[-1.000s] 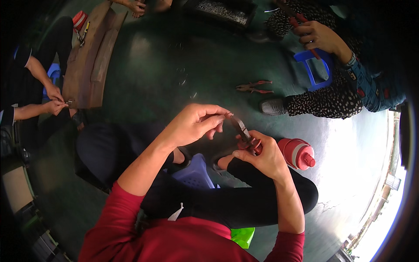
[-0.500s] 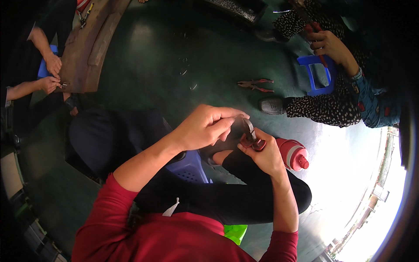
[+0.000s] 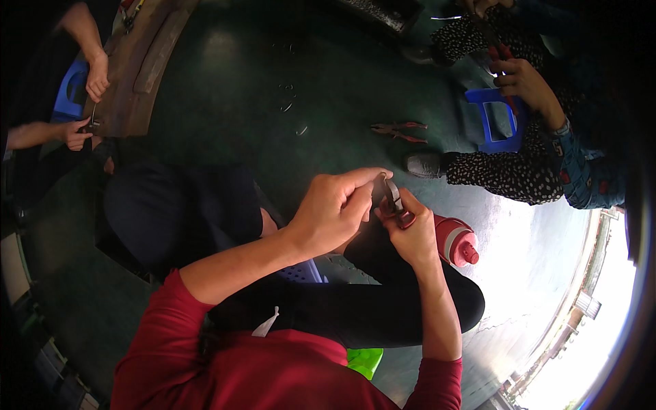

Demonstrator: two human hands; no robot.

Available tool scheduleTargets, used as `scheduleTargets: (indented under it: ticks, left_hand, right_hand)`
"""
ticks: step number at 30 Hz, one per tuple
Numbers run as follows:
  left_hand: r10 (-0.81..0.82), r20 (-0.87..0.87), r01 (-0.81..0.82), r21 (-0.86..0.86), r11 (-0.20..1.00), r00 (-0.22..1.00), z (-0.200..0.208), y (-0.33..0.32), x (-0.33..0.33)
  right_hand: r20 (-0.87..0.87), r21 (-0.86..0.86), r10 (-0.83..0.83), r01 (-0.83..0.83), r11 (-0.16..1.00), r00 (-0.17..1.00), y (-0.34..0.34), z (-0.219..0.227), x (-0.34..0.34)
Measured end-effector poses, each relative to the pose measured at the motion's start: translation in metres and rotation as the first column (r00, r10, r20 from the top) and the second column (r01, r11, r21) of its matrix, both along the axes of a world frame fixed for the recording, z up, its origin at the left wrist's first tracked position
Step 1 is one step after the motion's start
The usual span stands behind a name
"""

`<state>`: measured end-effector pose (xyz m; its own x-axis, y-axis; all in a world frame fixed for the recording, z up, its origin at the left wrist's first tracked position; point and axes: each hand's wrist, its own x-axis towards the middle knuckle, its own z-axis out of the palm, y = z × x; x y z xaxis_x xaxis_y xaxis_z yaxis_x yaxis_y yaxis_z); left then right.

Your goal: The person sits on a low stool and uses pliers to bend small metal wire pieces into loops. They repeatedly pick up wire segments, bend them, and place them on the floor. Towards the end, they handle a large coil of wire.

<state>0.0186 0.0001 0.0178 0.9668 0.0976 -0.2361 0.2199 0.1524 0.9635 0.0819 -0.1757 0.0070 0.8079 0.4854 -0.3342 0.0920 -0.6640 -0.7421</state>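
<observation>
My right hand (image 3: 415, 236) grips a pair of pliers (image 3: 393, 196) by its red handles, jaws pointing up and away from me. Close against it on the left is my left hand (image 3: 333, 213). Its index finger reaches to the tip of the jaws, and the thumb and other fingers are bent in. Whatever the left fingers pinch is too small or hidden to make out. Both hands are held up over my lap, above my dark-trousered leg (image 3: 328, 311).
A red bottle (image 3: 459, 242) stands right of my right hand. Red-handled pliers (image 3: 400, 130) lie on the dark green floor. A co-worker at right holds a red-handled tool by a blue stool (image 3: 502, 142). Another co-worker's hands work beside a wooden board (image 3: 130, 89). Bits of wire (image 3: 287, 107) are scattered ahead.
My left hand has shifted slightly right and down, still at the jaws. My right hand has turned a little, covering more of the handles. The left co-worker's hands have moved apart.
</observation>
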Motion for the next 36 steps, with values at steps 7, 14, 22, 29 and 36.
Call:
scheduleTargets:
  ticks: [7, 14, 22, 29, 36]
  left_hand:
    - [0.048, -0.028, -0.049, -0.027, 0.998, 0.998, -0.005, -0.008, -0.01]
    - [0.02, -0.005, -0.02, -0.003, 1.0, 1.0, -0.013, -0.008, -0.011]
    - [0.06, 0.189, -0.116, 0.3, 0.947, 0.98, -0.024, 0.003, 0.001]
    - [0.19, -0.006, -0.173, 0.385, 0.907, 0.982, -0.141, 0.007, 0.022]
    - [0.316, -0.203, -0.339, -0.091, 0.936, 0.927, -0.151, 0.067, 0.173]
  right_hand:
    - [0.142, 0.008, -0.004, 0.003, 1.0, 0.99, 0.002, -0.014, -0.007]
    - [0.187, 0.001, 0.005, -0.006, 1.0, 0.982, 0.002, -0.016, -0.006]
    - [-0.268, 0.002, 0.044, -0.045, 0.999, 0.962, -0.023, 0.003, 0.017]
    - [0.105, -0.384, 0.177, -0.124, 0.915, 0.979, -0.051, 0.016, 0.007]
    - [0.13, -0.612, 0.327, -0.184, 0.769, 0.936, -0.057, 0.013, 0.002]
